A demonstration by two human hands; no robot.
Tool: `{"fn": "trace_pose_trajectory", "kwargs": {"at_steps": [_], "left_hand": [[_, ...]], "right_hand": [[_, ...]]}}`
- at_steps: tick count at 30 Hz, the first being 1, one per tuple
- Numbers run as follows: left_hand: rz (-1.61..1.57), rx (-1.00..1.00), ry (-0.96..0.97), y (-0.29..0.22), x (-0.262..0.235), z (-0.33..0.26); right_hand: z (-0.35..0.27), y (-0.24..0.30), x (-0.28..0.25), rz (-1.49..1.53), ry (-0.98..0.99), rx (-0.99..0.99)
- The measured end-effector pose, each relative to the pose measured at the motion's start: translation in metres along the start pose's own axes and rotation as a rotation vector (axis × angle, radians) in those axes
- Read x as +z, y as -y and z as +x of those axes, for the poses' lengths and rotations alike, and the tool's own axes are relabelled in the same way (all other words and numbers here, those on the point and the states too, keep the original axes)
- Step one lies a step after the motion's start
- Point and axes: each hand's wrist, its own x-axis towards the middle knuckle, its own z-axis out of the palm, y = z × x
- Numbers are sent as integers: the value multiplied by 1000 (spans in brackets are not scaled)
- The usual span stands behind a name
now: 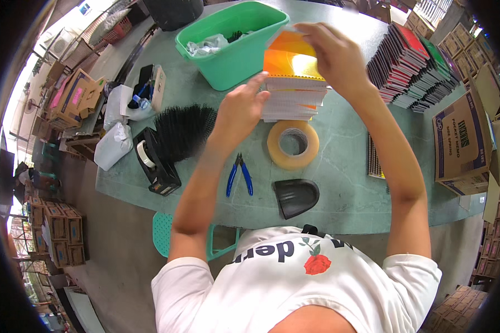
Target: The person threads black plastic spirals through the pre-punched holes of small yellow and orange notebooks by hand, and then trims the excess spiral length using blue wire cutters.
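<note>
A stack of small pads stands on the table in front of me, with a glossy orange-yellow cover on top. A row of small holes runs along the cover's near edge. My right hand pinches the cover's far right part, slightly blurred. At the near left corner of the cover, my left hand has its index finger stretched out against the edge, and nothing shows in its palm. A roll of tape lies just in front of the stack. Blue-handled cutters lie nearer to me.
A green tub with plastic bags stands behind my left hand. Black spiral coils and a tape dispenser sit at left. A black curved piece lies near the front edge. Stacked spiral notebooks and a cardboard box occupy the right.
</note>
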Motion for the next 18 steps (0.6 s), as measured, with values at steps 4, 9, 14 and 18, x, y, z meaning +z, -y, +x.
{"fn": "trace_pose_trajectory", "kwargs": {"at_steps": [4,9,14,18], "left_hand": [[-194,-289,172,-5,-24,-41],[-89,-351,574,34,26,-100],[-264,-382,430,15,32,-103],[-112,-448,376,18,32,-100]], "right_hand": [[-56,48,-20,73,272,15],[-150,58,57,206,343,312],[-148,63,59,239,347,363],[-151,70,64,194,332,422]]}}
